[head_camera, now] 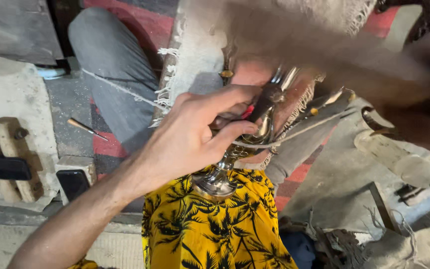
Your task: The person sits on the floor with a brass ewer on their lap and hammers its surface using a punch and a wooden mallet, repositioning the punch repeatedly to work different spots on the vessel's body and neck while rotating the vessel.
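Note:
My left hand (190,134) is shut on a silver and brass metal ornament (216,183), with fingers and thumb wrapped around its narrow stem. Its round foot points toward my lap and its shiny upper part (274,89) points away. A thin cord (304,128) runs from the stem off to the right. My right hand (416,102) is a dark blur at the right edge, beside a blurred beige fringed cloth (294,35); its grip is unclear. A yellow cloth with black palm print (215,229) covers my lap under the ornament.
A grey trouser leg (110,65) lies on a red striped mat. A small pointed tool (86,128), wooden blocks (11,149) and a black flat device (73,183) sit at the left. A pale wooden handle (399,159) and frayed sacking (404,244) lie at the right.

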